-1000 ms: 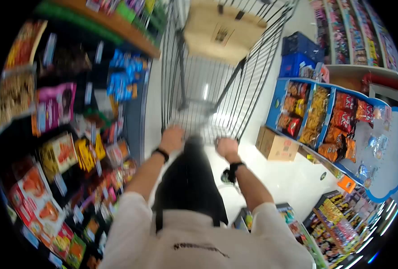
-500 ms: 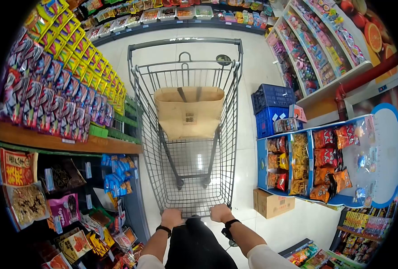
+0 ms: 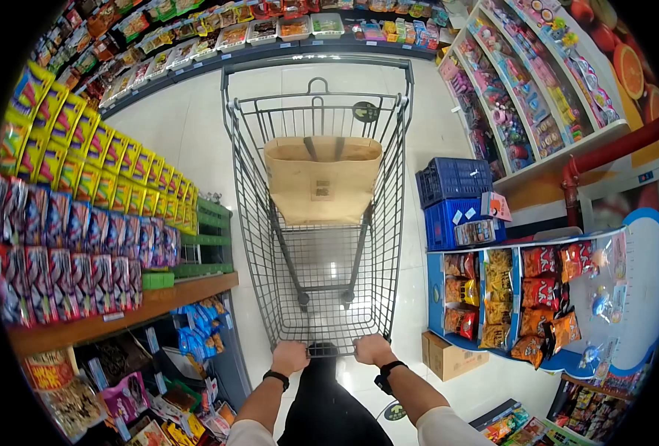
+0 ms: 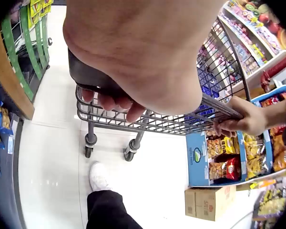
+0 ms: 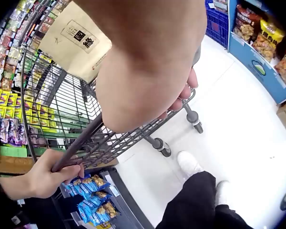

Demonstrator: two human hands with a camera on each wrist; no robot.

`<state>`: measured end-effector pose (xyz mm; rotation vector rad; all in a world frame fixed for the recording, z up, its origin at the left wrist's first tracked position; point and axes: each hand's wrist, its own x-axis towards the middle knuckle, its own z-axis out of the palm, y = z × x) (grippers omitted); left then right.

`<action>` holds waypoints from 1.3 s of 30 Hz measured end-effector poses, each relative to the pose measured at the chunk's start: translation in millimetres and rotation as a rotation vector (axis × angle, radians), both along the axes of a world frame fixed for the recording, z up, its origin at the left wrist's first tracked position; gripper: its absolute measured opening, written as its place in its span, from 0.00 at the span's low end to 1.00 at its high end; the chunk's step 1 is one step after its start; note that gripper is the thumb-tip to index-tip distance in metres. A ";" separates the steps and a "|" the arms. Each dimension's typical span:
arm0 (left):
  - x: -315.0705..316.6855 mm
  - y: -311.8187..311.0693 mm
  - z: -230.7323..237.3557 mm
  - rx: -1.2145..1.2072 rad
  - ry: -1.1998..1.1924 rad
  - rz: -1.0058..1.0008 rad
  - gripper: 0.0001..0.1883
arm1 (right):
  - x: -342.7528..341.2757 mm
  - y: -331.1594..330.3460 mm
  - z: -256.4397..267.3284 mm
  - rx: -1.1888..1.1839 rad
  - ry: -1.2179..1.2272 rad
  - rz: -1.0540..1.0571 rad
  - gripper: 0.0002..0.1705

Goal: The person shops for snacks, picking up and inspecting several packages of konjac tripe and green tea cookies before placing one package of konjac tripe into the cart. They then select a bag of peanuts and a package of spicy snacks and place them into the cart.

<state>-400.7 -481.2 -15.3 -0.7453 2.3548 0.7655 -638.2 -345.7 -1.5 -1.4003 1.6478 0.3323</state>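
A grey wire shopping cart (image 3: 270,245) stands straight ahead of the person. My left hand (image 3: 290,357) grips the near bar of the cart at its left end, fingers curled under it in the left wrist view. At the bar's right end, my right hand (image 3: 375,350) holds on the same way, fingertips (image 5: 185,92) showing below the bar in the right wrist view. Inside the cart, toward its far end, a brown paper bag (image 3: 322,182) with dark handles stands upright. The cart's wheels (image 4: 129,150) rest on the pale floor.
On the left is a shelf (image 3: 140,308) of bagged snacks. Blue crates (image 3: 456,221), a blue snack display (image 3: 434,293) and a cardboard box (image 3: 452,357) line the right side. Another shelf (image 3: 255,54) with trays and packets crosses the far end. White tiled floor (image 3: 411,260) lies between.
The head view has tilted up from the person's torso to the whole cart. Over the last half second, the left shelves have slid down and back in view. Both hands keep gripping the bar.
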 end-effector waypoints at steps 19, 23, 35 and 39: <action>-169.4 -210.0 16.5 -0.012 -0.016 -0.105 0.13 | -154.6 -180.5 -2.9 -0.085 -0.002 -0.083 0.16; -217.4 -260.9 30.5 -0.025 -0.025 -0.107 0.13 | -192.7 -229.1 7.0 -0.100 -0.014 -0.095 0.15; -343.5 -421.0 25.5 0.004 -0.022 -0.092 0.12 | -309.0 -376.3 -1.2 -0.135 0.024 -0.145 0.14; -385.2 -470.3 29.3 0.015 0.005 -0.061 0.11 | -348.0 -422.0 0.1 -0.156 0.031 -0.159 0.14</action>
